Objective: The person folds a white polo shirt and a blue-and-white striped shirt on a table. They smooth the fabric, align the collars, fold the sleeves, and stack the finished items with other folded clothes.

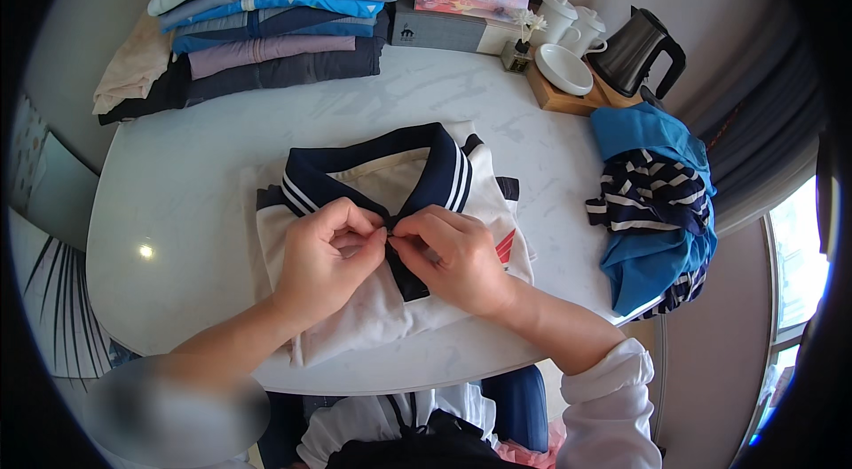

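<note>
A folded white polo shirt point(353, 322) lies flat before me, its collar pointing away from me. The navy collar point(366, 154) has white stripes along its edges. At the base of the collar, my left hand point(333, 256) pinches one side of the dark button placket point(407, 279) between thumb and finger. My right hand point(459, 259) pinches the other side, its fingertips almost touching the left ones. Any button between them is hidden by the fingers. A red printed mark point(506, 249) shows on the shirt beside my right hand.
A tall stack of folded clothes point(279, 16) stands at the back left of the white marble-look table point(166, 189). Behind are a grey box point(436, 31), lidded white mugs point(556, 16), a white dish point(564, 68) and an electric kettle point(629, 50). Crumpled blue and striped clothes point(655, 203) hang over the right edge.
</note>
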The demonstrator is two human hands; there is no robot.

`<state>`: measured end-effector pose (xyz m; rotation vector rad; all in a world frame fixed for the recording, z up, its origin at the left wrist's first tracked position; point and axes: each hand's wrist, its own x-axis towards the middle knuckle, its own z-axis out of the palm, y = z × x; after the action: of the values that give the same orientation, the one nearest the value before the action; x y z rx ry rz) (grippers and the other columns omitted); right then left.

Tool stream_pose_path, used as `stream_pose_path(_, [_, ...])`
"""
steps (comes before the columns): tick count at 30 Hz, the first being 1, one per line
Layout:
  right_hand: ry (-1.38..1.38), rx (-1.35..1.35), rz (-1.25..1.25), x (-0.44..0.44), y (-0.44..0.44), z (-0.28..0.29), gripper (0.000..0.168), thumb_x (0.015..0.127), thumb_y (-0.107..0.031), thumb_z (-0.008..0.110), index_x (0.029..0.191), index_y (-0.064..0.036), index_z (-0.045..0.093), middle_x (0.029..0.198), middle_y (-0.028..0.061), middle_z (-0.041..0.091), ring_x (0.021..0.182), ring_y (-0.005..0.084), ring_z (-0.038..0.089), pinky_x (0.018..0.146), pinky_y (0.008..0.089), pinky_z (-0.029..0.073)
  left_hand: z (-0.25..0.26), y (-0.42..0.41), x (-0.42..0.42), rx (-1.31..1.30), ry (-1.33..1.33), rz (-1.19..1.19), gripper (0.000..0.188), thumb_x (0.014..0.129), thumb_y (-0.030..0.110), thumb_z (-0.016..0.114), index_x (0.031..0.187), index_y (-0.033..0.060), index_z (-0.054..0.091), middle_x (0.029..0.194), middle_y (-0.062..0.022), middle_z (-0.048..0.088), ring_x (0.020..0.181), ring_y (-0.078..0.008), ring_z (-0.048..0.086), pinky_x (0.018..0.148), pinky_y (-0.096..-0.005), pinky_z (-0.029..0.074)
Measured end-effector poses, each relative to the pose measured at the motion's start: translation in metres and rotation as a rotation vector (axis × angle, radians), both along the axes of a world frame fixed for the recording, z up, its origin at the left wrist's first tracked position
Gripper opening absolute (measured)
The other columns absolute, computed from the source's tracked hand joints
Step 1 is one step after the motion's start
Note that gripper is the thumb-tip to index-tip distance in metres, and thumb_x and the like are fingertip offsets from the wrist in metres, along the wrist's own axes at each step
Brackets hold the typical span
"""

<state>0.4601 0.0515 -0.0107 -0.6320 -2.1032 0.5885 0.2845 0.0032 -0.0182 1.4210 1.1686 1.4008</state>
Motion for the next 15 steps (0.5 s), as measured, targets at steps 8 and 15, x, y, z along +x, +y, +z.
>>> stream_pose_path(8, [0.027,-0.049,-0.008,0.002,-0.0007,-0.0029,0.013,0.078,0.002,0.071,0.087,0.0,0.062,0.078,0.011,0.063,0.063,0.0269,0.065,0.055,0.0337,0.052,-0.0019,0.0024,-0.0006,-0.018,-0.002,-0.026,0.012,0.086,-0.007,0.064,0.084,-0.0017,0.053,0.089,-0.0065,0.065,0.083,-0.0084,0.064,0.077,-0.0232,0.054])
stream_pose_path(15, [0.004,-0.196,-0.024,0.0028,-0.0007,0.0018,0.01,0.082,0.001,0.069,0.088,0.0,0.062,0.078,0.0104,0.063,0.064,0.0235,0.065,0.056,0.0298,0.051,-0.0008,0.0015,0.0004,0.011,0.016,-0.006,0.014,0.087,-0.007,0.063,0.092,0.0004,0.052,0.088,-0.0031,0.062,0.084,-0.0075,0.062,0.077,-0.0227,0.053])
